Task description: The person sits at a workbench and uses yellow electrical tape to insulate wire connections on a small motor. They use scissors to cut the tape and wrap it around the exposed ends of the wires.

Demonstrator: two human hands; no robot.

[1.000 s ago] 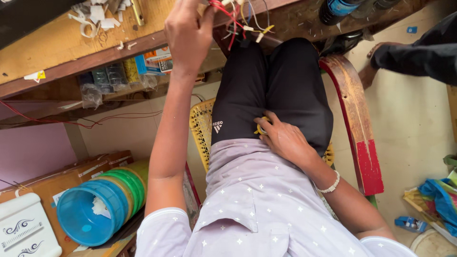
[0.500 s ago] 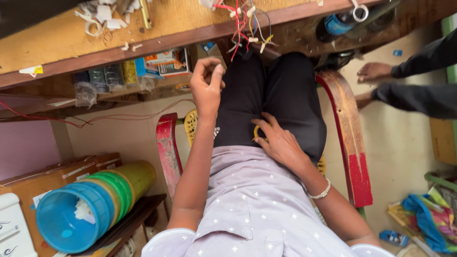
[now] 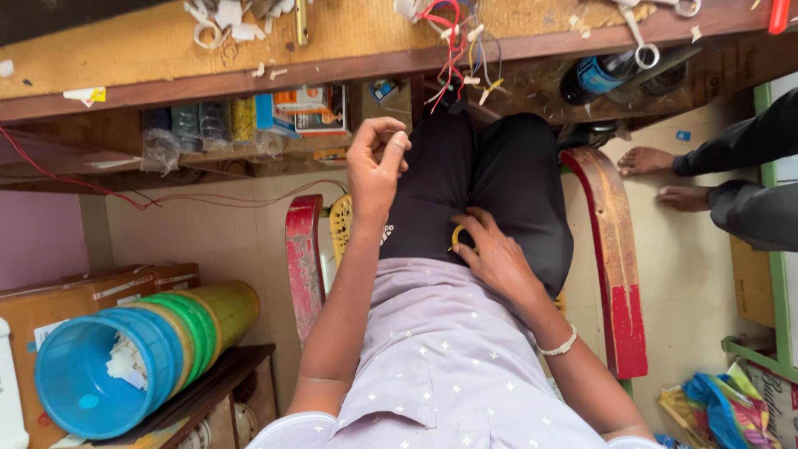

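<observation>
**Q:** Two hands appear in the head view; how is each one placed?

**A:** The left hand (image 3: 378,162) is raised in front of the bench (image 3: 150,58), fingers curled narrow with fingertips pinched together. Whether anything sits in the pinch cannot be told. The right hand (image 3: 496,254) rests on the lap, palm down on the black trousers (image 3: 499,175), fingers spread and touching a small yellow ring (image 3: 456,235) that lies on the thigh.

**Q:** Why would the ring lie there?

**A:** Judged from the pose, the lap serves as a holding place: the flat palm keeps the ring from sliding off the cloth while the other hand is up.

**Q:** What lies nearest the raised hand?

**A:** A bundle of coloured wires (image 3: 453,41), red, yellow and white, hangs over the far edge of the bench, just to the right of the hand and apart from it. White scraps (image 3: 218,25) litter the bench top on the left.

**Q:** And around the seat?

**A:** Red chair arms (image 3: 619,258) flank the legs; nested blue, green and yellow buckets (image 3: 125,366) lie on their side at near left. Another person's bare feet (image 3: 657,175) stand on the floor at far right.
</observation>
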